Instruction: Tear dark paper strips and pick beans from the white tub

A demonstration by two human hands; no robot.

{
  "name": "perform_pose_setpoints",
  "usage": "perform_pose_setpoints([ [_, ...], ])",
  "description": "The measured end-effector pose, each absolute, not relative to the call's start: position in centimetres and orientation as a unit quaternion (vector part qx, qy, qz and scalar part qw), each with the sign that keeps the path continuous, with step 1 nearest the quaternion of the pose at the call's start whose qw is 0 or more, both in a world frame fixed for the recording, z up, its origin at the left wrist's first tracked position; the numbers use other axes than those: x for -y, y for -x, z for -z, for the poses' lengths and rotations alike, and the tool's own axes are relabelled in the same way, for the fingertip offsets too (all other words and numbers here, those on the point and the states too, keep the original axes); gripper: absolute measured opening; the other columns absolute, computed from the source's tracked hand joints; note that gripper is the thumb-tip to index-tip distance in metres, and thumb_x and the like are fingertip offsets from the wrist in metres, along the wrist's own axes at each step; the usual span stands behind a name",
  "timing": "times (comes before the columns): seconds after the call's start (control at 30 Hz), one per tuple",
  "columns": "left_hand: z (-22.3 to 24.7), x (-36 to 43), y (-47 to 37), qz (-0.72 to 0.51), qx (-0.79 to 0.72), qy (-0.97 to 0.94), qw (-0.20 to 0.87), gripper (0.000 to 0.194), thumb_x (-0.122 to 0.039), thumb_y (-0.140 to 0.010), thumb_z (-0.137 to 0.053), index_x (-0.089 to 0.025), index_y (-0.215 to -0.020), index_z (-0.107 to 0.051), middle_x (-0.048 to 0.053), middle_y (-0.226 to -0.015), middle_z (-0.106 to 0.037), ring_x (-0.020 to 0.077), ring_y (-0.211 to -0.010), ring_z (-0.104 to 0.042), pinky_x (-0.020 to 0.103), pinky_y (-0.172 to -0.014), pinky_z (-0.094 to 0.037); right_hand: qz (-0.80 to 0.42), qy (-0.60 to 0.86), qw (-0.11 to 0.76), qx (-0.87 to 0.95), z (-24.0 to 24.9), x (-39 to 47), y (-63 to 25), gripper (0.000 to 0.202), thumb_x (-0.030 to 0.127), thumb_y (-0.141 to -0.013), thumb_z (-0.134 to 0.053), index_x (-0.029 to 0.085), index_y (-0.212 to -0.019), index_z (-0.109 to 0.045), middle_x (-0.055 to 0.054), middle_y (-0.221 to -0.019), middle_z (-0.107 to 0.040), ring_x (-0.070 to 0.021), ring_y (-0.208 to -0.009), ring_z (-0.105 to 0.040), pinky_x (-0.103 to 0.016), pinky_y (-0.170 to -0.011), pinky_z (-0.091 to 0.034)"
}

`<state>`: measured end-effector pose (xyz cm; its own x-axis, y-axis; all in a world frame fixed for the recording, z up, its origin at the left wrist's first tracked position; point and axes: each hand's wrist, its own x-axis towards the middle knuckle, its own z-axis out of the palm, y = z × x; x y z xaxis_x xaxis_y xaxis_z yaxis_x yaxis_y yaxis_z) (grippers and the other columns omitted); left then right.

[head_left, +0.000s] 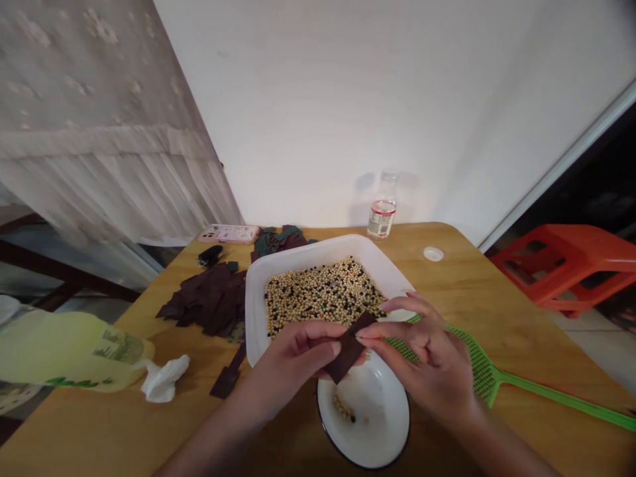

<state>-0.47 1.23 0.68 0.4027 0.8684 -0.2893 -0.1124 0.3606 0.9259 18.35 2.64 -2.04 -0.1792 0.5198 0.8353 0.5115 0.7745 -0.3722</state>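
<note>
Near the white tub [256, 295], over the far rim of the bowl [382, 424], our left hand [301, 361] and right hand [432, 361] pinch the dark strip [344, 359]. 2 light, steady grips should keep our strip flat.

Dk. brown rect. strip [348, 352], thin, matte, held diag., far end to rt., nr. wht. bowl's [381, 427] far rim.

Soft, moderate indoor light spreads over the pale wall [318, 112], where the clear bottle [382, 218] throws faint shadows to both sides; the desk [467, 285] darkens toward its near edge, the hands [437, 361] look fairly sharp, small label print blurs, and wide-angle distortion stretches the outer edges
</note>
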Motion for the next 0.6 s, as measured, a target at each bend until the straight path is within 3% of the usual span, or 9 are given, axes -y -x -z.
perform_pose_setpoints([
  [0.13, -0.44, -1.21, 0.43, -0.332, -0.412, -0.465, 0.710, 0.020, -0.033, -0.075, -0.065, -0.022, -0.090, -0.073, 0.002, -0.079, -0.072, 0.0118, -0.067, -0.060, 0.023, -0.063, -0.044, -0.016, 0.319, 0.571, 0.756, 1.82, -2.60, -18.28, 0.037, 0.007, -0.075, -0.067, 0.025, -0.064, -0.037, 0.008, -0.064, -0.073, -0.0188, -0.078, -0.068, -0.044, -0.087, -0.046],
  [0.23, -0.36, -1.23, 0.52, -0.342, -0.419, -0.457, 0.706, 0.019, -0.033, -0.075, -0.064, -0.022, -0.089, -0.073, 0.002, -0.079, -0.072, 0.0117, -0.067, -0.059, 0.022, -0.063, -0.044, -0.012, 0.325, 0.571, 0.754, 1.79, -2.57, -18.28, 0.041, 0.007, -0.074, -0.068, 0.025, -0.063, -0.033, 0.007, -0.063, -0.073, -0.0197, -0.074, -0.068, -0.045, -0.086, -0.045],
  [0.6, -0.71, -1.27, 0.57, -0.313, -0.406, -0.491, 0.704, 0.019, -0.030, -0.079, -0.060, -0.023, -0.091, -0.073, 0.002, -0.082, -0.072, 0.0129, -0.071, -0.061, 0.022, -0.064, -0.043, 0.011, 0.339, 0.570, 0.748, 1.79, -2.58, -18.30, 0.029, 0.007, -0.073, -0.069, 0.025, -0.066, -0.047, 0.006, -0.055, -0.068, -0.0203, -0.070, -0.068, -0.043, -0.080, -0.047],
])
